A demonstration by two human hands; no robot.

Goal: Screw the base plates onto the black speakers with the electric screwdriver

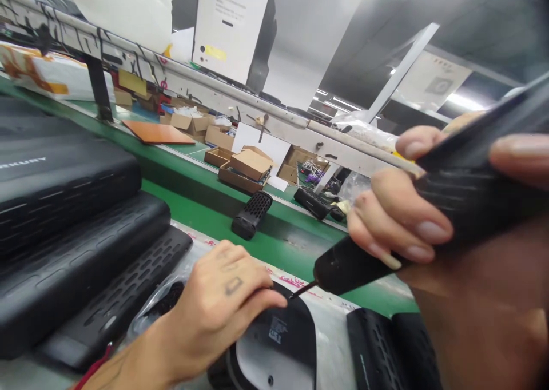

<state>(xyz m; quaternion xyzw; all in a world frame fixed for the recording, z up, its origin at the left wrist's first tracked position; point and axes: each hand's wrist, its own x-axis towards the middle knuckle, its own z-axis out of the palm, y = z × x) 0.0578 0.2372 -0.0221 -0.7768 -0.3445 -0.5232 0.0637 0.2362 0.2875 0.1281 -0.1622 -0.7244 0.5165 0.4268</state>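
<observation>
We pin black casing [274, 338] flat on bench with left hand [218, 298], fingers pressed beside screw spot to stop slip. Right hand [407, 218] wrapped tight round electric screwdriver [429, 218], bit angled down onto casing edge. Stacked black shells [77, 253] crowd left; green belt [257, 235] behind carries grille piece [251, 214], cardboard boxes [244, 170] beyond.

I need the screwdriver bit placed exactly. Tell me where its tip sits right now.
In the head view, low and centre, the bit juts from the electric screwdriver in the right hand, its tip at the black casing beside the left hand's fingertips.
</observation>
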